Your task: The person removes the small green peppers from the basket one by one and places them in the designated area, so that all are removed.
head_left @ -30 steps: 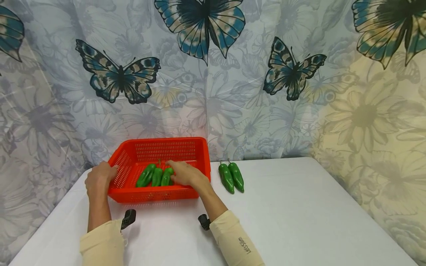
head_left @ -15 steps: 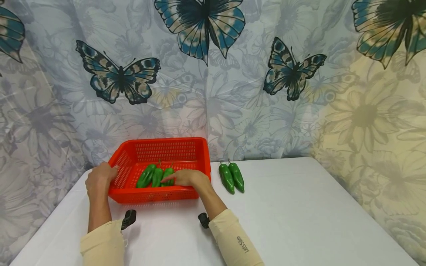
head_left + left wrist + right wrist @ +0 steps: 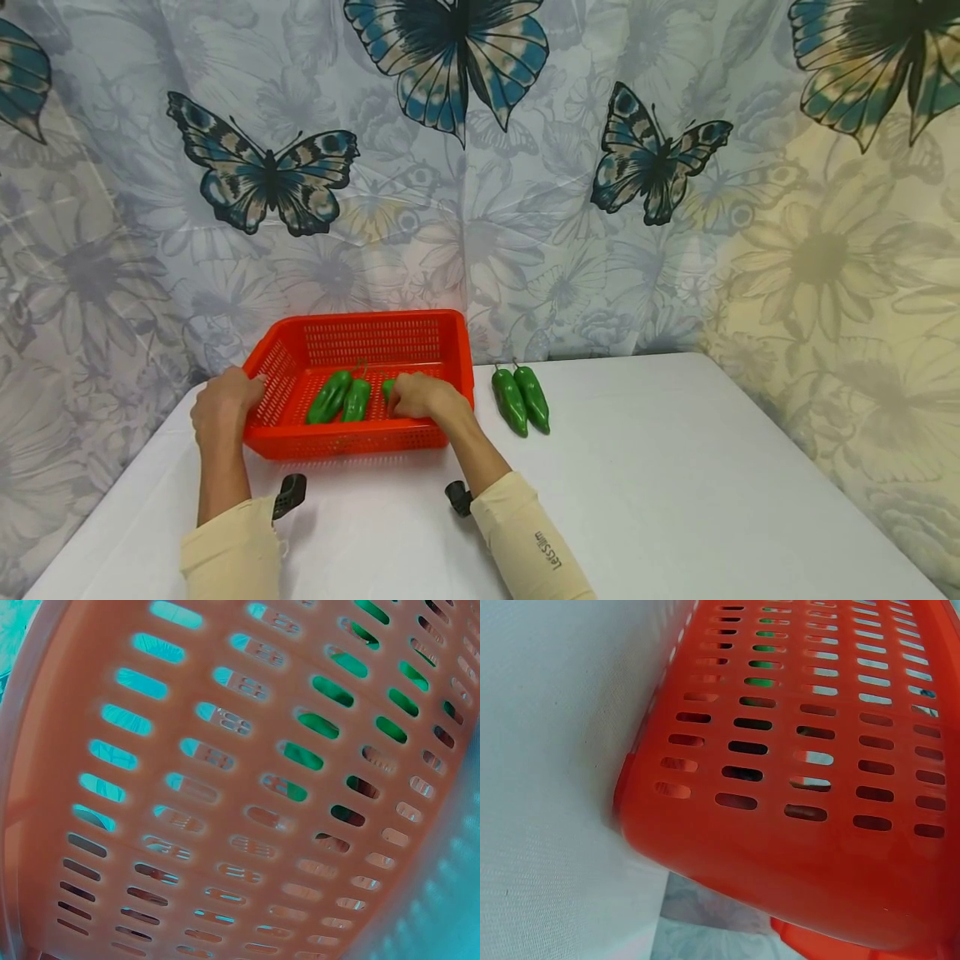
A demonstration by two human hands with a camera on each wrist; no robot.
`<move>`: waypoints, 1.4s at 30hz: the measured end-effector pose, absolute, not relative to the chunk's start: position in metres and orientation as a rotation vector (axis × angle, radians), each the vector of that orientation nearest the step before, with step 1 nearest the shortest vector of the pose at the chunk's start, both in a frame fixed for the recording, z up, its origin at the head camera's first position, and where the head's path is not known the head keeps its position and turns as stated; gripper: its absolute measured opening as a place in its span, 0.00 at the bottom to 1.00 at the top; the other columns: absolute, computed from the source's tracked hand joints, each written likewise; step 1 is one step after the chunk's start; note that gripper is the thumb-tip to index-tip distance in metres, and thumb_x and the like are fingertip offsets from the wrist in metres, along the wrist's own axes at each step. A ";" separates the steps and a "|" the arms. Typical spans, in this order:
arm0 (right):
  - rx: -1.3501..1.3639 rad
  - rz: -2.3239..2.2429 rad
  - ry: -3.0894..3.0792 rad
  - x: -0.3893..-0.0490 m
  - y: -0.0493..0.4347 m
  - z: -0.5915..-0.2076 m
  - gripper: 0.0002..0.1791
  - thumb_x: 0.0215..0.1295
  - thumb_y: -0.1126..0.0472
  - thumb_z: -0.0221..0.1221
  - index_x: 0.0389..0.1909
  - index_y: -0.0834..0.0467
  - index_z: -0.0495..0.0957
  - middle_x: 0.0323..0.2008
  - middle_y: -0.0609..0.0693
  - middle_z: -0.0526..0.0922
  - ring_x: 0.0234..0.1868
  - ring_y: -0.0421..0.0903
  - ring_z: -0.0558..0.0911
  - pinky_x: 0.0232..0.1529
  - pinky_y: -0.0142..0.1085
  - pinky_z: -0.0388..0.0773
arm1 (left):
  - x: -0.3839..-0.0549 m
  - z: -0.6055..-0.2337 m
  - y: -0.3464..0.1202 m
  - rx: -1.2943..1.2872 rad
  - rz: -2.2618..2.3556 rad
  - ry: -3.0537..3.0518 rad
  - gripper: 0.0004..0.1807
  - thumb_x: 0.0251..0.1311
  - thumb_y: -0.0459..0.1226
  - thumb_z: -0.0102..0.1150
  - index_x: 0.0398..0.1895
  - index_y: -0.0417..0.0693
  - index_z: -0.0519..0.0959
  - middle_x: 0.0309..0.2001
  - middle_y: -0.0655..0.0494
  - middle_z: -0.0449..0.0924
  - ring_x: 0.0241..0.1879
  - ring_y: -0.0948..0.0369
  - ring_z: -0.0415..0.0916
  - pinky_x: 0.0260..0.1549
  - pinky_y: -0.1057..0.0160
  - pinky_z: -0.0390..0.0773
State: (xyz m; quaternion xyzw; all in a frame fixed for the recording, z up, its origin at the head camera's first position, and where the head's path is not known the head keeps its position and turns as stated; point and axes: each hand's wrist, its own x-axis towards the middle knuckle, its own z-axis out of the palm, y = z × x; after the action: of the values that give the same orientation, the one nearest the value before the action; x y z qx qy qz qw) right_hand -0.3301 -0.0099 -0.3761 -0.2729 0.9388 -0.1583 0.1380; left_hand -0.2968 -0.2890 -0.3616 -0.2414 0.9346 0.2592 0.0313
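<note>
The red plastic basket (image 3: 341, 442), with slotted walls, stood at the rear left of the white bench (image 3: 660, 467), close to the backdrop (image 3: 525, 275). The left hand (image 3: 225, 398) gripped the rim of its left wall, fingers curled over the edge. The right hand (image 3: 418, 396) reached over the front wall into the right half of the basket; its curled fingers held the third chili pepper (image 3: 387, 389), most of which was hidden behind the hand. The first chili pepper (image 3: 328, 397) and the second chili pepper (image 3: 356, 401) lay on the basket floor, just beside each other and apart from the right hand. Outside the right wall, the fourth chili pepper (image 3: 510, 402) and the fifth chili pepper (image 3: 532, 400) lay side by side on the bench, stem ends toward the backdrop. All five were green. Both wrist views showed basket walls, with green visible through several slots. The sleeves (image 3: 228, 542) were cream, and large butterflies (image 3: 272, 179) were printed on the backdrop.
</note>
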 end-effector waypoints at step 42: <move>-0.622 -1.264 2.729 -0.333 0.034 -0.340 0.22 0.57 0.66 0.75 0.51 0.65 0.79 0.50 0.58 0.85 0.44 0.50 0.84 0.48 0.40 0.85 | -0.296 -0.362 -0.291 -0.695 0.785 2.928 0.31 0.79 0.46 0.41 0.56 0.19 0.70 0.31 0.35 0.79 0.29 0.47 0.82 0.24 0.55 0.83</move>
State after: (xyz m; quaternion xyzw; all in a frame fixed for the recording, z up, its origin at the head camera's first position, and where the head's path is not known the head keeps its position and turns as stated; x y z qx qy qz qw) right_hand -0.3332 0.0339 -0.3396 -0.2025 0.8880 -0.4113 0.0352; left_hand -0.2959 -0.2910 -0.3620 -0.2234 0.9413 0.2524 0.0159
